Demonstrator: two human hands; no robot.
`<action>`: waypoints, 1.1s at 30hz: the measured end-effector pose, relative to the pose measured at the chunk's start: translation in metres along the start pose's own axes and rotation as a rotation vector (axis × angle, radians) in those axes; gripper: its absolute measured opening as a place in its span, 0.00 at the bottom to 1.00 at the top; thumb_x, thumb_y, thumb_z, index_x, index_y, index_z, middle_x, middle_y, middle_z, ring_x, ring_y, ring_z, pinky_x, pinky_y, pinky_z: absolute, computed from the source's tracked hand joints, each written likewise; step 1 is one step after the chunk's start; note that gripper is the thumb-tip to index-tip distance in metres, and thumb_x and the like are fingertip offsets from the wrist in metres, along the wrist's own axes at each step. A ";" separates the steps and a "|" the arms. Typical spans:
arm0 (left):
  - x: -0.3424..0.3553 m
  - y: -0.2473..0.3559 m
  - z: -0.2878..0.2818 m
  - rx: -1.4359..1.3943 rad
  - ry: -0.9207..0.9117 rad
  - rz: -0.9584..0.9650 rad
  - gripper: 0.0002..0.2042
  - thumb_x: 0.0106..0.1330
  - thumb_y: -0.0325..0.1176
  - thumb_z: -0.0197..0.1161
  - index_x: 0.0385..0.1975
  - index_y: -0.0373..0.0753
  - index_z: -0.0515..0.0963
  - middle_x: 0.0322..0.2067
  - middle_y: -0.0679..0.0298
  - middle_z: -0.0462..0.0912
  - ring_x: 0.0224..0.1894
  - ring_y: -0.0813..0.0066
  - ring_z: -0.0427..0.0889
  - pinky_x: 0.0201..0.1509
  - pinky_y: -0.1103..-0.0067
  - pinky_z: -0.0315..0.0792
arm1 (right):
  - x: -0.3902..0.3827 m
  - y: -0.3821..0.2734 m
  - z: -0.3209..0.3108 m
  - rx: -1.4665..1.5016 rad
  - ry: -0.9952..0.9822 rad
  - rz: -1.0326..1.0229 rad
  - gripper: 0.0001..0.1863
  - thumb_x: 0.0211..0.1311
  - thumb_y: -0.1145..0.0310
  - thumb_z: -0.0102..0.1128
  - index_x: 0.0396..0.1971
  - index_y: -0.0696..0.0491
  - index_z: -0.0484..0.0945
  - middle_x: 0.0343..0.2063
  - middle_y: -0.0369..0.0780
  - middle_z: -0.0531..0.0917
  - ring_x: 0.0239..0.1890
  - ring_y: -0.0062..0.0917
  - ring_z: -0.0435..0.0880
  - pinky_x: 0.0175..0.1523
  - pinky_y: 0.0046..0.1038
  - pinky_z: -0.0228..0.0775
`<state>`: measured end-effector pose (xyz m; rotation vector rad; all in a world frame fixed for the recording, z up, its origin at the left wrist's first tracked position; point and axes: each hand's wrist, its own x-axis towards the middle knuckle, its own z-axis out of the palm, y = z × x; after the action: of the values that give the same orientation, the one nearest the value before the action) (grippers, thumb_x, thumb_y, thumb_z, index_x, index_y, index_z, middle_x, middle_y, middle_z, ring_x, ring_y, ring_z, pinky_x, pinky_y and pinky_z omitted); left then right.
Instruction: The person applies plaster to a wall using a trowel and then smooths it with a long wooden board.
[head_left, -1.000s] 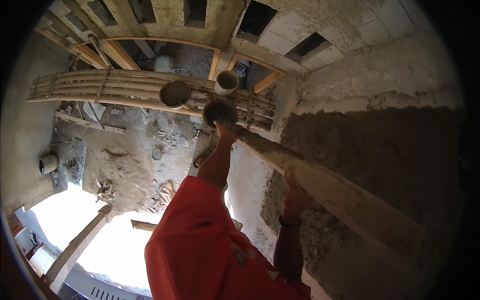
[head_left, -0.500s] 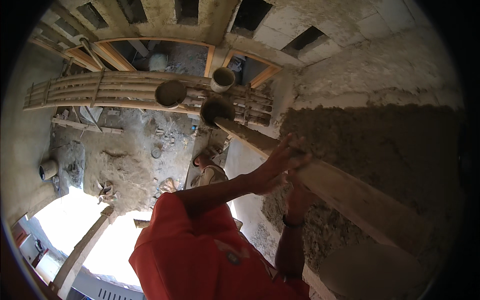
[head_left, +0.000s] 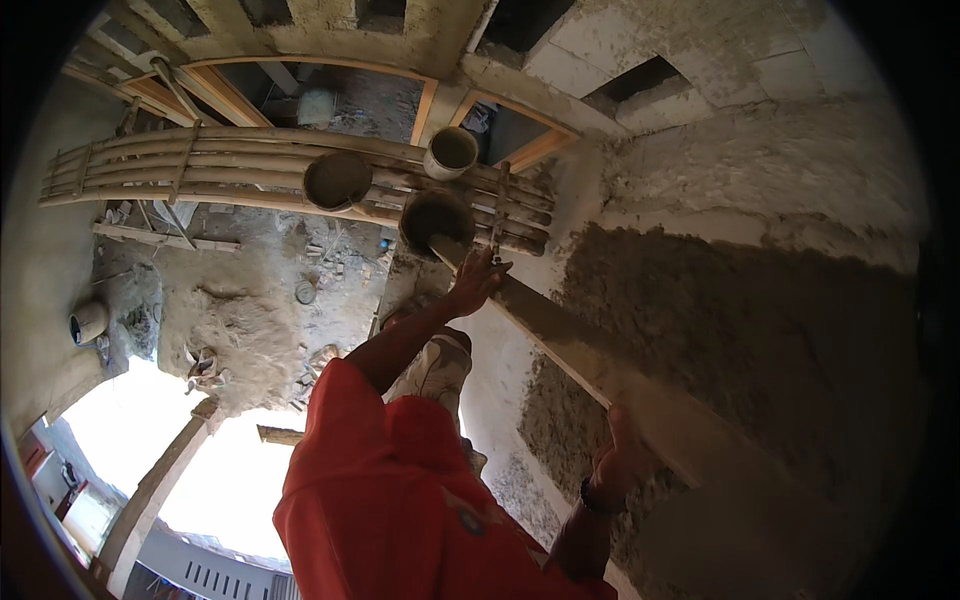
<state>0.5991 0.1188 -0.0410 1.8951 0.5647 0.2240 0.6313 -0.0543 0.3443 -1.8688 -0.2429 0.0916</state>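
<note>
A long, straight wooden board (head_left: 560,335) slants across the right half of the view, lying along a wall patch of dark wet plaster (head_left: 720,290). My left hand (head_left: 477,284) grips it near its upper left end, fingers over its top edge. Farther down, my right hand (head_left: 622,460) holds the board's lower edge, with the thumb on the near side and the other fingers partly hidden. The board's upper end overlaps the view of a dark bucket (head_left: 408,232); I cannot tell whether they touch. Its lower right end fades into shadow.
A scaffold platform of lashed poles (head_left: 230,165) carries the dark bucket, a mortar-filled bucket (head_left: 338,184) and a lighter bucket (head_left: 450,155). Rubble and a plank (head_left: 165,238) lie on the floor far below. An orange wooden frame (head_left: 425,110) stands behind the platform.
My left hand has slid up the board toward its bucket end, and my right hand has moved down along it. The hands, close together before, are now well apart.
</note>
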 end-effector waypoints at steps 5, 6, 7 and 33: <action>0.050 -0.166 0.053 0.379 -0.160 -0.127 0.24 0.71 0.58 0.34 0.64 0.65 0.63 0.70 0.49 0.44 0.70 0.35 0.40 0.68 0.44 0.42 | -0.007 0.045 -0.055 -0.081 0.032 0.051 0.30 0.50 0.76 0.68 0.55 0.62 0.69 0.51 0.44 0.76 0.50 0.29 0.76 0.56 0.30 0.70; 0.058 -0.185 0.059 0.485 -0.220 -0.075 0.23 0.72 0.56 0.36 0.65 0.65 0.62 0.70 0.49 0.46 0.70 0.35 0.43 0.67 0.42 0.44 | -0.009 0.047 -0.060 -0.129 0.051 0.046 0.30 0.50 0.74 0.68 0.55 0.61 0.69 0.51 0.45 0.76 0.50 0.29 0.76 0.56 0.31 0.70; 0.066 -0.205 0.063 0.466 -0.231 -0.209 0.23 0.71 0.55 0.38 0.66 0.64 0.61 0.70 0.49 0.47 0.70 0.36 0.45 0.66 0.42 0.45 | -0.011 0.049 -0.062 -0.181 0.062 0.028 0.30 0.51 0.72 0.67 0.56 0.61 0.68 0.52 0.45 0.75 0.51 0.30 0.76 0.56 0.31 0.70; -0.007 0.127 0.016 -1.257 0.267 -1.293 0.27 0.71 0.53 0.50 0.60 0.38 0.65 0.53 0.57 0.74 0.53 0.58 0.76 0.56 0.60 0.74 | -0.020 -0.102 -0.232 0.032 0.327 -0.566 0.42 0.57 0.39 0.52 0.60 0.60 0.61 0.52 0.44 0.69 0.51 0.28 0.71 0.52 0.28 0.67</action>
<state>0.6349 0.0647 0.0697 0.1038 1.3014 -0.0539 0.6419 -0.2452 0.5114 -1.6888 -0.5270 -0.5877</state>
